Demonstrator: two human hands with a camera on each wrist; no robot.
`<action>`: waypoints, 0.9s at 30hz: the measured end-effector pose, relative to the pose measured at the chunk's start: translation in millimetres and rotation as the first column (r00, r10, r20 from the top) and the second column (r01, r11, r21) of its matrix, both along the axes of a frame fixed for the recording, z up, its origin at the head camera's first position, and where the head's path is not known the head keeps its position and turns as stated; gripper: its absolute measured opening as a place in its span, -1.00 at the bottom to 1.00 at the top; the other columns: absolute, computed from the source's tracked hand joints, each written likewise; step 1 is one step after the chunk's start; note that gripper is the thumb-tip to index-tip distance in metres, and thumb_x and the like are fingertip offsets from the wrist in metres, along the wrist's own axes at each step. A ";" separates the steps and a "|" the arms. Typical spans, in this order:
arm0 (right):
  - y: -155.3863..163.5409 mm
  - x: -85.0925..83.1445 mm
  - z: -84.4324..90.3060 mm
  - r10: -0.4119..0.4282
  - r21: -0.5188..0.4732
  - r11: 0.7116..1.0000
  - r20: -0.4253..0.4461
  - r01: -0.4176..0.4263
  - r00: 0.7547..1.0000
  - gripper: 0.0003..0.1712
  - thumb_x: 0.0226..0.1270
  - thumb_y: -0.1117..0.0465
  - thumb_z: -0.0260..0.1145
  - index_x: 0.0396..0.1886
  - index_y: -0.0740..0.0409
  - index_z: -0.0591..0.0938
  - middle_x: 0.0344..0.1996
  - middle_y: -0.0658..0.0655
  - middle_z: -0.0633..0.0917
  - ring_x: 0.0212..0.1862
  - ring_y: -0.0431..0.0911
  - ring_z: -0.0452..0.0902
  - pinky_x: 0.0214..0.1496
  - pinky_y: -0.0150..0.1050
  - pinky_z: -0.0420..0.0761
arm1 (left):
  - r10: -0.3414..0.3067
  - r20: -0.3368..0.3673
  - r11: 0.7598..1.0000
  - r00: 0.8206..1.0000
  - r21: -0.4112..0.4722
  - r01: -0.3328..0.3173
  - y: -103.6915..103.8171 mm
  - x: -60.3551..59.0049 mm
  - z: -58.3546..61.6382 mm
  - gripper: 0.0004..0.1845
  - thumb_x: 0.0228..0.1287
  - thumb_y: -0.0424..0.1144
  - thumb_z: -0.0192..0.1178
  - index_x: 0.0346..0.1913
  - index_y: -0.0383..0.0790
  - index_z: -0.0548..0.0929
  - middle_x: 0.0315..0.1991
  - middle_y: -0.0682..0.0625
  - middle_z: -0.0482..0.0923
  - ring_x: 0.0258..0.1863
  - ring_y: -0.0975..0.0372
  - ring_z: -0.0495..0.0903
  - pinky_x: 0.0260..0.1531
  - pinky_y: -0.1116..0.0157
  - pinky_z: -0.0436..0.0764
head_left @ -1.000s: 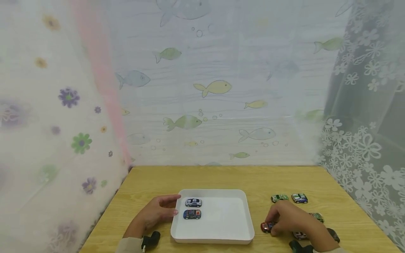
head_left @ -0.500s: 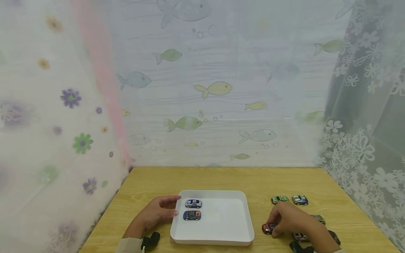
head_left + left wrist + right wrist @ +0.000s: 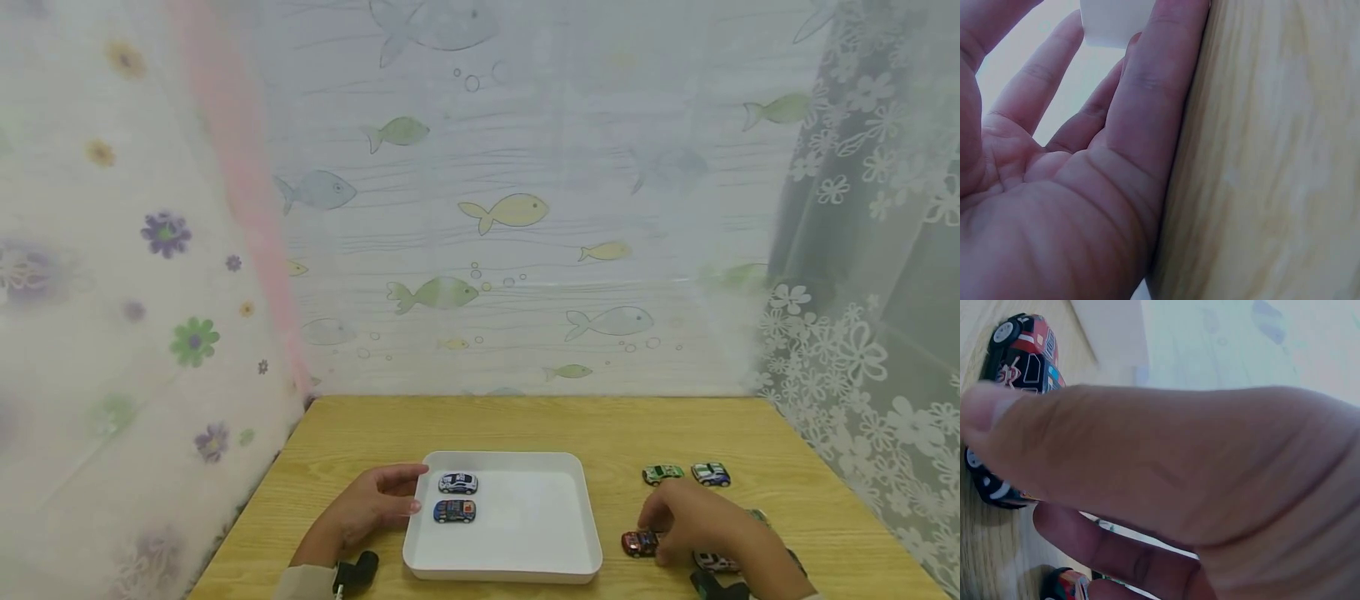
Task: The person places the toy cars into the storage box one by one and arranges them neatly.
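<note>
My right hand (image 3: pixel 693 521) is low over the table on the right, thumb and fingers around a red and black toy car (image 3: pixel 639 544). In the right wrist view the thumb crosses the middle of this toy car (image 3: pixel 1032 347), its wheels towards the wood. My left hand (image 3: pixel 375 500) lies beside the white tray (image 3: pixel 502 575), its relaxed fingertips right at the left rim. Inside the tray, on the left, a white toy car (image 3: pixel 458 482) stands behind a dark blue one with an orange patch (image 3: pixel 454 511).
Behind the right hand stand a green toy car (image 3: pixel 663 474) and a white, blue and green one (image 3: pixel 710 474). Others, including a black and white car (image 3: pixel 712 562), are partly hidden under the right hand and wrist. A patterned curtain (image 3: pixel 510 333) rises behind the table (image 3: pixel 540 421).
My right hand has shifted slightly to the right, and the red and black car a little with it; more of the car shows now. The left hand has stayed at the tray.
</note>
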State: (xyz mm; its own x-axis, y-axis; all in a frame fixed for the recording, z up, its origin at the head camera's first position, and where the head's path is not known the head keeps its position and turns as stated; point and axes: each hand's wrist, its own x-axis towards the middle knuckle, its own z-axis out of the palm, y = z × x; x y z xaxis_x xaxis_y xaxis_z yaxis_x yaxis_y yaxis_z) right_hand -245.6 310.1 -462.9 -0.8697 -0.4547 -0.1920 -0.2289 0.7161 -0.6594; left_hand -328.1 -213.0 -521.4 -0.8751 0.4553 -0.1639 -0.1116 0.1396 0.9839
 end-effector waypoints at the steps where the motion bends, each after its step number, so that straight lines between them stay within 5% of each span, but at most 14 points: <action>1: 0.0 0.2 0.4 -0.004 0.010 1.000 -0.006 0.004 1.000 -0.68 -0.07 0.31 0.68 -0.27 -0.03 0.82 -0.30 -0.06 0.79 -0.25 -0.10 0.67 -0.28 -0.17 0.68 | 0.001 -0.004 1.000 1.000 -0.004 -0.001 -0.3 -0.1 0.0 -0.26 0.18 -0.31 0.51 0.45 -0.17 0.51 0.42 -0.25 0.47 0.32 0.03 0.57 0.12 0.10 0.73; 20: -1.6 -2.2 -1.0 -0.014 -0.020 1.000 0.002 0.014 1.000 -0.81 0.00 0.28 0.65 -0.37 -0.05 0.85 -0.39 -0.05 0.80 -0.35 -0.12 0.66 -0.39 -0.23 0.65 | -0.005 0.009 1.000 1.000 0.006 0.005 -0.8 -0.1 0.3 -0.26 0.21 -0.32 0.50 0.47 -0.18 0.49 0.42 -0.26 0.47 0.29 0.03 0.59 0.11 0.07 0.74; 27: -4.9 -2.9 1.9 0.001 -0.010 1.000 -0.084 -0.002 0.996 -0.80 0.00 0.23 0.65 -0.36 -0.10 0.84 -0.43 -0.12 0.78 -0.40 -0.22 0.62 -0.42 -0.30 0.61 | -0.013 0.022 0.999 1.000 0.044 0.012 1.6 1.8 0.0 -0.24 0.22 -0.37 0.47 0.49 -0.24 0.44 0.42 -0.29 0.46 0.26 0.03 0.61 0.10 0.05 0.74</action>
State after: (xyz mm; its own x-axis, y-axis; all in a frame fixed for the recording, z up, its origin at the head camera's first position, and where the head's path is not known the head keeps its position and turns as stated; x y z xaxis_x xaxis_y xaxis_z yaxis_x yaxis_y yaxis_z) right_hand -248.5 305.2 -461.0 -0.8820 -0.4574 -0.1134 -0.2847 0.7090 -0.6451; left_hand -326.4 -211.3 -521.4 -0.8655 0.4737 -0.1625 -0.1317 0.0977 0.9865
